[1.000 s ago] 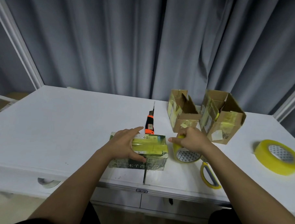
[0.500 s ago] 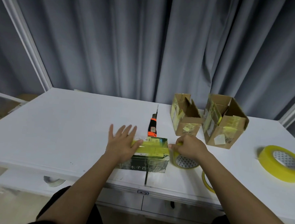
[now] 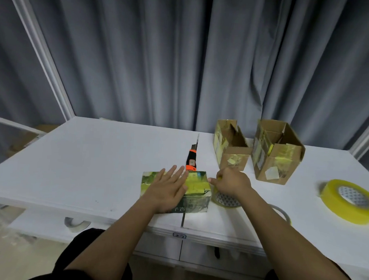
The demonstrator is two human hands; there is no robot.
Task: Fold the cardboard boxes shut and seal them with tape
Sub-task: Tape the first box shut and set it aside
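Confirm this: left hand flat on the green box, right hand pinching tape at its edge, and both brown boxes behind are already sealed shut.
Not quite. The head view shows both brown boxes open at the top. The rest holds: left hand flat on the green box, right hand pinching tape.

Green box (image 3: 194, 203) front shows characters, perhaps "子古", partly hidden.

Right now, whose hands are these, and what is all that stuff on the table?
The camera sits on a person's head, looking down at their own hands. The left hand presses flat on a small green printed box with yellow tape across its top. The right hand grips a yellow tape roll beside it. On the white table also lie an orange-and-black utility knife, two open brown cardboard boxes, and another big yellow tape roll.
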